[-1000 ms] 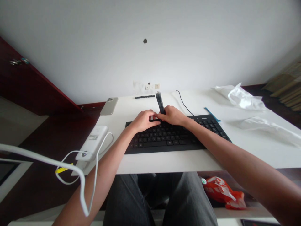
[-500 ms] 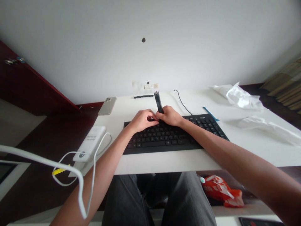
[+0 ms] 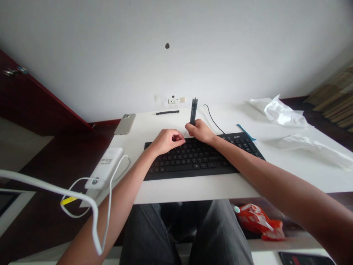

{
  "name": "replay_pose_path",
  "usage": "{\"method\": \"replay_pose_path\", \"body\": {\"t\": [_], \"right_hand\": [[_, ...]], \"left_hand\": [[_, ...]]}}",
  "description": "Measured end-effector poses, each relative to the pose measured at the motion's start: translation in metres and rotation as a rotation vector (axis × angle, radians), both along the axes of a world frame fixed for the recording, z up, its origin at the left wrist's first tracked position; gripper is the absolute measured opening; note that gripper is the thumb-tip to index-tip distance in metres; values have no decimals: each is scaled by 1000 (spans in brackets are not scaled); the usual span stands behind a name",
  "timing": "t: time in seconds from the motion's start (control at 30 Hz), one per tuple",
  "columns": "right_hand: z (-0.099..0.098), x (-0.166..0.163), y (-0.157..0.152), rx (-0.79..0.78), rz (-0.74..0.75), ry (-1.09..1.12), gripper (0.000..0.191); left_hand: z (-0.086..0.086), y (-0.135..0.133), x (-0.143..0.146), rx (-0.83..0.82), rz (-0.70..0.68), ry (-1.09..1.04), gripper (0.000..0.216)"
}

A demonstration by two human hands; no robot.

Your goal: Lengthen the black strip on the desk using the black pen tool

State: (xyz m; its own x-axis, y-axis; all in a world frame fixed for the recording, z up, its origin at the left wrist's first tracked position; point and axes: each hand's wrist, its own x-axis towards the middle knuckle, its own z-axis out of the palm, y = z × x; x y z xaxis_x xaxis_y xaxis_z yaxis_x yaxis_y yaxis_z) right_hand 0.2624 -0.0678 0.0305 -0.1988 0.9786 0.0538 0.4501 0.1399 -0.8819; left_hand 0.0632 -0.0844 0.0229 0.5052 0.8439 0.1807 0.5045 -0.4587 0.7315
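Observation:
The black keyboard [image 3: 179, 167] lies across the white desk in front of me. My right hand [image 3: 202, 130] is wrapped around a dark stick-shaped tool [image 3: 194, 108], which stands nearly upright above the keyboard's back edge. Its lower end is hidden by the fingers, and I cannot make out its kind. Beside it, my left hand [image 3: 168, 141] rests over the upper left keys, thumb and forefinger pinched together. Anything between those fingertips is too small to name.
Behind the keyboard lies a row of small black pieces [image 3: 167, 112]. A phone [image 3: 125, 124] and a white power bank-like box [image 3: 106, 167] with a white cable are on the left. To the right are a blue strip-like tool [image 3: 246, 131] and crumpled white wrapping [image 3: 284, 112].
My right hand has lifted slightly up and to the right with the dark tool, which now stands straighter. My left hand stays nearly in place, its pinch closed.

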Motion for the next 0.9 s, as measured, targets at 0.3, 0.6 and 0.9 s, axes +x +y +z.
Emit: {"method": "replay_pose_path", "body": {"t": [0.3, 0.6, 0.9], "right_hand": [[-5, 2, 6, 35, -126, 134, 35], [-3, -1, 2, 30, -110, 173, 48], [-8, 1, 4, 216, 38, 147, 43]], "left_hand": [[3, -3, 0, 38, -42, 7, 16], [8, -3, 0, 45, -39, -16, 18], [17, -3, 0, 309, 210, -185, 24]]}}
